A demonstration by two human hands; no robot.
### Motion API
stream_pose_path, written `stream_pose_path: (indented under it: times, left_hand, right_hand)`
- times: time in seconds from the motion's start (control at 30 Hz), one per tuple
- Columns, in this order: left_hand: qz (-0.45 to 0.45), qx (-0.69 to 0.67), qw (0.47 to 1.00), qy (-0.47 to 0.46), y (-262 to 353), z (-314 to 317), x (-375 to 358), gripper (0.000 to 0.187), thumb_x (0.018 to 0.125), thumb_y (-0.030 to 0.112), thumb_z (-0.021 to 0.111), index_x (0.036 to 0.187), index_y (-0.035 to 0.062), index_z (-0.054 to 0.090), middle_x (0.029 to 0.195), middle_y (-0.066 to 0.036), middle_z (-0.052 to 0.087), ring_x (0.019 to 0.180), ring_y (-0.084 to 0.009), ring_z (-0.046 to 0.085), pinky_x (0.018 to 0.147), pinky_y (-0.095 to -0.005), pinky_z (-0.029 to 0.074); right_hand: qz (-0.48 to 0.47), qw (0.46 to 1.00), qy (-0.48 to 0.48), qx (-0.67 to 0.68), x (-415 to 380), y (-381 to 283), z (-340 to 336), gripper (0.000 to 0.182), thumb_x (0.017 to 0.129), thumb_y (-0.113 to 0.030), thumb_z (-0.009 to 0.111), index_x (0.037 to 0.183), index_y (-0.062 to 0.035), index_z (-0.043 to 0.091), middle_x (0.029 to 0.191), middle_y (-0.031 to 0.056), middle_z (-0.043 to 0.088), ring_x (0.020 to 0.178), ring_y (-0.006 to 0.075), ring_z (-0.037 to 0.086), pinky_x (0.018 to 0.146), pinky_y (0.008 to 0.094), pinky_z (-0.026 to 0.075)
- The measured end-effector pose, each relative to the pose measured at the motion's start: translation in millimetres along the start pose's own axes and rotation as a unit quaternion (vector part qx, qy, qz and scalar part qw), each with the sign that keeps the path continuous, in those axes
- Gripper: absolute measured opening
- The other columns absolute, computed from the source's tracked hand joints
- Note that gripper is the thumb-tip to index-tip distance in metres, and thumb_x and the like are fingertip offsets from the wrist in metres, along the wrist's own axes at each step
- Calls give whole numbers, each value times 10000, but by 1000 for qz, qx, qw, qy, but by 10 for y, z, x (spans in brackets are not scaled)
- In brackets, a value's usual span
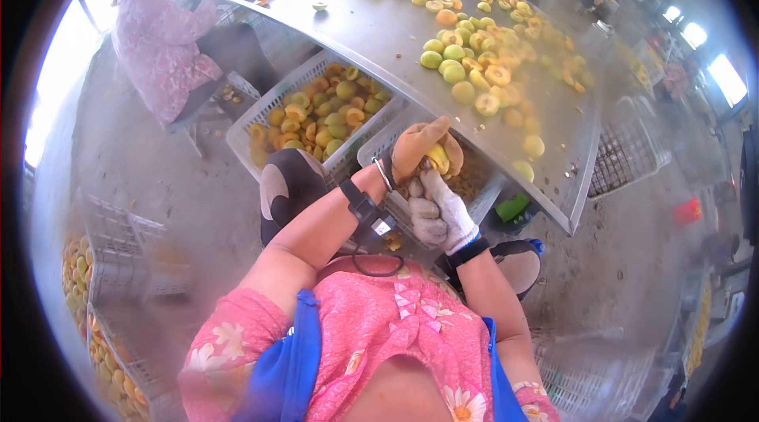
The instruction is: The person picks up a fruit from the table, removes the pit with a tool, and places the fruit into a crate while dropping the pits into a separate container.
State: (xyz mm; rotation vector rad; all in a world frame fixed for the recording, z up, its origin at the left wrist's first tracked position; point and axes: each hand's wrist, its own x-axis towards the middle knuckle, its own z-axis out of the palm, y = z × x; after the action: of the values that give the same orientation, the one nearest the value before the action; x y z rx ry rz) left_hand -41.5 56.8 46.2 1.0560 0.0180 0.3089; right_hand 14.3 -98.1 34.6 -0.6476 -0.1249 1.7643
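Note:
My left hand (pixel 419 149), in a tan-orange glove, is closed around a yellow apricot (pixel 436 158). My right hand (pixel 443 212) wears a whitish knit glove. Its fingers are curled into a fist, and the thumb side reaches up against the fruit. Whatever lies inside that fist is hidden. Both hands meet above a white basket (pixel 370 152) with brownish bits in it, close to the near edge of the metal table (pixel 371 43). On the table, a heap of whole green-yellow and halved apricots (pixel 482 58) lies just beyond my hands.
Left of my hands stands a white crate (pixel 241 137) full of apricot halves. Stacked crates (pixel 118 256) are at far left. Another person (pixel 162 50) sits at upper left. An open-mesh crate (pixel 624 149) stands right of the table, and a green object (pixel 512 207) lies under its edge.

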Motion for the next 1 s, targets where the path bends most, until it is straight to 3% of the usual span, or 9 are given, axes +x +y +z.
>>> stream_pose_path:
  times: [0.1, 0.27, 0.33, 0.37, 0.47, 0.6, 0.63, 0.83, 1.0]
  left_hand:
    - [-4, -229, 973, 35, -120, 28, 27, 550, 1043, 486, 444, 764, 44, 613, 802, -133, 658, 753, -259, 663, 636, -370, 556]
    - [73, -244, 924, 287, -22, -437, 78, 535, 1068, 422, 351, 952, -26, 620, 872, -151, 655, 804, -302, 674, 703, -409, 583]
    - [157, -109, 932, 308, 64, -949, -51, 484, 1063, 354, 383, 999, -41, 654, 889, -142, 696, 797, -239, 681, 721, -364, 579]
    - [164, 30, 888, 428, 145, -1223, -65, 396, 1049, 293, 466, 975, -27, 687, 916, -104, 717, 795, -184, 677, 738, -330, 569]
    - [236, 204, 809, 499, 450, -1378, -117, 180, 1006, 133, 573, 1037, 33, 719, 955, -17, 704, 844, -69, 614, 783, -217, 508]
    - [197, 443, 779, 397, 433, -1018, 386, 242, 924, 177, 643, 1137, 87, 711, 1159, -118, 713, 1037, -230, 672, 916, -346, 532]
    - [247, 561, 723, 319, 386, -913, 605, 280, 909, 202, 641, 1164, 98, 692, 1175, -137, 700, 1059, -295, 673, 919, -380, 534]
    - [61, 736, 672, 59, -111, -684, 1689, 473, 885, 247, 624, 1324, 81, 563, 1316, -168, 593, 1192, -373, 585, 1016, -421, 477]
    - [-68, 767, 635, 64, -223, -540, 1998, 492, 740, 207, 769, 1184, 90, 593, 1259, -150, 571, 1188, -368, 568, 989, -436, 484]
  right_hand:
    - [21, 980, -156, 123, 152, 21, -235, 404, 1043, -481, 462, 1023, -99, 593, 564, -43, 377, 325, 63, 247, 302, 226, 224]
    - [-14, 971, -204, 126, 115, -118, -306, 427, 1035, -487, 472, 1080, -78, 585, 603, -26, 425, 352, 74, 321, 323, 253, 296]
    - [-61, 979, -134, 139, 54, -234, -300, 431, 1033, -490, 478, 1080, -81, 607, 611, -24, 440, 363, 75, 340, 328, 250, 296]
    - [-91, 980, -110, 140, 33, -294, -303, 430, 1032, -492, 480, 1076, -86, 615, 613, -24, 443, 368, 75, 347, 329, 250, 295]
    - [-139, 980, -57, 134, 9, -375, -463, 418, 1019, -507, 498, 1043, -108, 622, 623, -41, 429, 394, 73, 339, 343, 251, 270]
    - [-125, 982, 30, 135, 40, -320, -439, 387, 1008, -520, 514, 1008, -148, 624, 621, -55, 405, 402, 77, 316, 345, 250, 250]
    - [-115, 983, 38, 138, 60, -317, -433, 387, 1006, -516, 523, 1016, -143, 629, 619, -54, 408, 399, 79, 317, 338, 250, 252]
    - [-135, 981, 112, 87, 35, -419, -352, 387, 1022, -532, 475, 1012, -167, 604, 623, -43, 426, 405, 96, 336, 355, 251, 270]
    - [-157, 978, 131, 23, -48, -437, -359, 374, 1028, -527, 465, 1013, -176, 595, 629, -33, 463, 408, 107, 358, 381, 262, 292]
